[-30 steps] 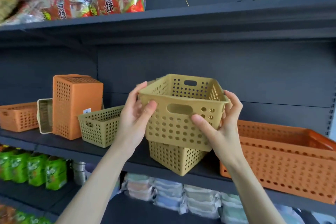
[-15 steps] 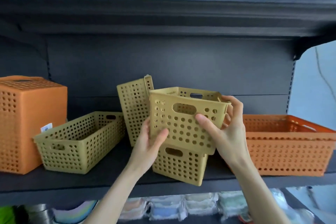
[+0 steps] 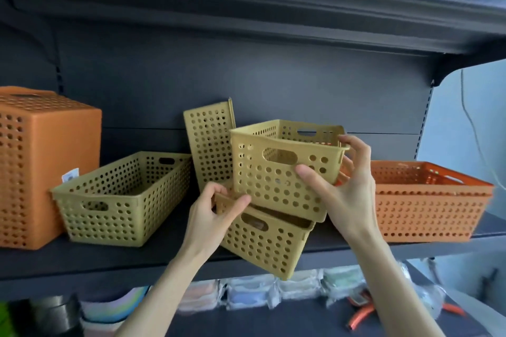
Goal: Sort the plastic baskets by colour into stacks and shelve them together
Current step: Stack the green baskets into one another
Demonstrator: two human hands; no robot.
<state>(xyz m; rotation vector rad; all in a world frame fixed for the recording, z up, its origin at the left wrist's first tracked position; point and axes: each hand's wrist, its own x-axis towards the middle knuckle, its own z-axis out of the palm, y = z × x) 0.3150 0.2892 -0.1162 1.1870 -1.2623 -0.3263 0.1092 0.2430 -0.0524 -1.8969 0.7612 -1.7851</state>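
The right hand (image 3: pixel 345 194) pinches the upper yellow basket (image 3: pixel 276 169) at its rim corner. The left hand (image 3: pixel 210 213) grips the lower yellow basket (image 3: pixel 262 243) by its rim. Both look light, stiff and perforated, so the rims are probably the best hold.

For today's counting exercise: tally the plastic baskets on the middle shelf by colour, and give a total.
Yellow baskets: 4
Orange baskets: at least 2, an upturned one and the low basket on the right, which may be two nested
Total: at least 6
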